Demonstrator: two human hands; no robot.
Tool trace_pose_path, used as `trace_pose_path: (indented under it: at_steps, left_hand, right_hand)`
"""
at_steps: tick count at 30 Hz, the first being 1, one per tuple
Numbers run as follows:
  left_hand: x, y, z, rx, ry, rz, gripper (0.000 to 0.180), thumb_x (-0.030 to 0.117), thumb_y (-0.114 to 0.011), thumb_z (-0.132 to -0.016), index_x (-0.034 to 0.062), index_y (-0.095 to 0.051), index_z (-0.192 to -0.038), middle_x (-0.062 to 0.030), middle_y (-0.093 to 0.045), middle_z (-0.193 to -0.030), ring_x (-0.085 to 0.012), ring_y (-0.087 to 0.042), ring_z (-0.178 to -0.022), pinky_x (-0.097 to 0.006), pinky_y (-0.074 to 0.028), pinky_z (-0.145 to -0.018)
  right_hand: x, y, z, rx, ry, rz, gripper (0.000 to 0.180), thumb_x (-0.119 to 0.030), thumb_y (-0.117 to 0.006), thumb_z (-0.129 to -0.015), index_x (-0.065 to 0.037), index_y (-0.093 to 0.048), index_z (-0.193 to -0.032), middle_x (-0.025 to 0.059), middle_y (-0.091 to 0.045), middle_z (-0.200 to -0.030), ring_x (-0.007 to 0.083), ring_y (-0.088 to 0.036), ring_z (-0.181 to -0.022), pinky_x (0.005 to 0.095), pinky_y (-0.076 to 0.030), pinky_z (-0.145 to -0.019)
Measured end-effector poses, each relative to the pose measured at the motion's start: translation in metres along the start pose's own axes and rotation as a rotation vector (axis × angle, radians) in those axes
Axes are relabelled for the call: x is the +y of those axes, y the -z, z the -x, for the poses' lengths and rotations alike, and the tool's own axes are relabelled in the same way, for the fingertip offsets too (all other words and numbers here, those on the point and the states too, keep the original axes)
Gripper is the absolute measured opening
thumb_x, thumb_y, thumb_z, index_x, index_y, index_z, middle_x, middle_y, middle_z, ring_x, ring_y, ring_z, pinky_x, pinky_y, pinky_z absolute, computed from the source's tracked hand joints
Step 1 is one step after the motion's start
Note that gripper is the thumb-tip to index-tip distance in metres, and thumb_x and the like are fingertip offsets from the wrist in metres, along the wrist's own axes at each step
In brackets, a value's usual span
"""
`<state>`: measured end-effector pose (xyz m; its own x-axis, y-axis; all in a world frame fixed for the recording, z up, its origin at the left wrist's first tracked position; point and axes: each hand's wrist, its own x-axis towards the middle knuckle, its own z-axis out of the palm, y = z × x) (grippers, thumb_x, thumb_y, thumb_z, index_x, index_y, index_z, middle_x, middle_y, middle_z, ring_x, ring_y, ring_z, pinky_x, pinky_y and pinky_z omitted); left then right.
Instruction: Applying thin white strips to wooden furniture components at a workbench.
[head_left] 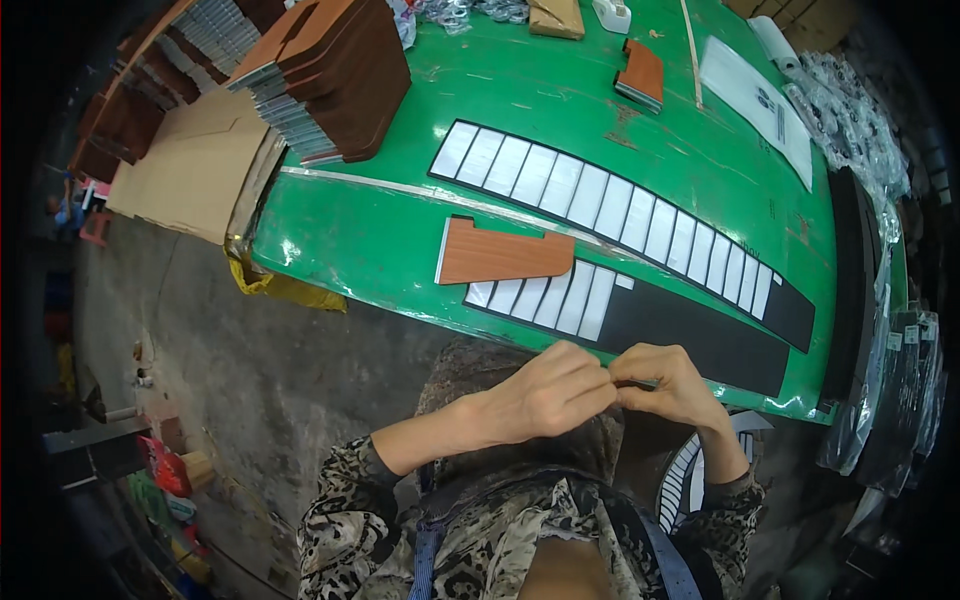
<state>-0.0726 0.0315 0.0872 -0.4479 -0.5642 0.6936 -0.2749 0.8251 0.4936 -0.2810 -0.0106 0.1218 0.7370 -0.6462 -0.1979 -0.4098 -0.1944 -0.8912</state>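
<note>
While the left hand (545,392) and right hand (672,385) meet fingertip to fingertip, pinching something too small to identify, they hover at the near edge of the green table (400,240), just below the black strip (700,330).

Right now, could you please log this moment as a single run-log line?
left hand fingertips pinched against right hand, small item unclear | black backing sheet with white strips just beyond | wood-grain panel on green table
</note>
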Motion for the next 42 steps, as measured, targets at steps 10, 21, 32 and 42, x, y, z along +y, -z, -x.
trace_pose_path:
  at_steps: [10, 21, 32, 42]
  left_hand:
    - [-0.004, 0.030, 0.031, -0.222, -0.283, -0.192, 0.023, 0.015, -0.062, -0.068, -0.0030, -0.059, -0.083, -0.0073, -0.056, -0.080, -0.0185, -0.055, -0.077, -0.030, -0.043, -0.065]
    - [-0.101, 0.043, 0.022, -0.049, 0.403, -0.684, 0.036, 0.018, -0.076, -0.062, 0.0041, -0.060, -0.092, -0.0091, -0.059, -0.101, -0.0236, -0.055, -0.096, -0.039, -0.036, -0.078]
    - [-0.081, 0.005, 0.024, -0.014, 0.353, -0.891, 0.035, 0.021, -0.072, -0.066, 0.0114, -0.062, -0.098, -0.0016, -0.062, -0.096, -0.0155, -0.059, -0.093, -0.036, -0.028, -0.076]
    - [-0.051, -0.032, 0.049, 0.037, 0.542, -1.057, 0.025, 0.019, -0.053, -0.086, 0.0231, -0.065, -0.107, -0.0005, -0.061, -0.119, -0.0129, -0.051, -0.117, -0.044, -0.006, -0.104]
  right_hand:
    - [-0.007, -0.016, -0.037, -0.211, 0.086, 0.216, 0.026, -0.013, -0.074, -0.069, -0.003, -0.069, -0.092, 0.0103, -0.066, -0.083, 0.0260, -0.062, -0.080, 0.0345, -0.049, -0.073]
    - [0.049, -0.004, -0.097, 0.398, -0.242, -0.724, 0.030, -0.005, -0.064, -0.083, 0.001, -0.060, -0.112, 0.0097, -0.058, -0.121, 0.0179, -0.053, -0.110, 0.0338, -0.047, -0.090]
    - [0.049, -0.003, -0.067, 0.500, -0.072, -0.439, 0.027, -0.005, -0.072, -0.077, 0.000, -0.065, -0.102, 0.0067, -0.065, -0.097, 0.0132, -0.061, -0.085, 0.0263, -0.050, -0.077]
    - [0.031, 0.006, -0.081, 0.451, 0.231, 0.472, 0.030, -0.009, -0.077, -0.064, -0.008, -0.069, -0.093, 0.0034, -0.063, -0.084, 0.0220, -0.056, -0.078, 0.0322, -0.046, -0.068]
